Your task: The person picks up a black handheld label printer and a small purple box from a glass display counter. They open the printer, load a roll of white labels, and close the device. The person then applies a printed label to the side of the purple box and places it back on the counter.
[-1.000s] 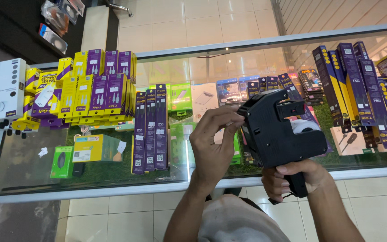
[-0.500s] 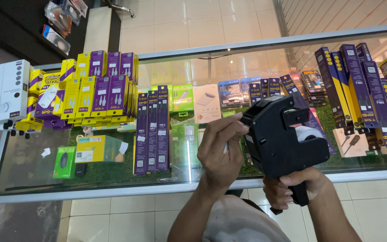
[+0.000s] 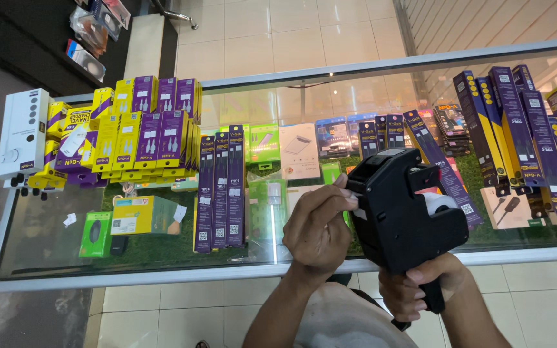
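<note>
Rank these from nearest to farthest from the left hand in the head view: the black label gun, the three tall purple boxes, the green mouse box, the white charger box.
1. Black label gun: touched by the left hand, just to its right.
2. Three tall purple boxes: left of it.
3. Green mouse box: farther left, near the front edge.
4. White charger box: far left.

Glass display counter (image 3: 162, 274) before me, seen from above. At nine o'clock, a white boxed charger (image 3: 22, 135) beside stacked yellow-and-purple boxes (image 3: 130, 132). Toward seven o'clock, a green box (image 3: 96, 234) and a yellow box (image 3: 142, 214) under the glass. Near centre, tall purple cable packs (image 3: 219, 188). At two o'clock, longer purple packs (image 3: 517, 122) stand tilted. Tiled floor (image 3: 304, 32) at twelve o'clock.
</note>
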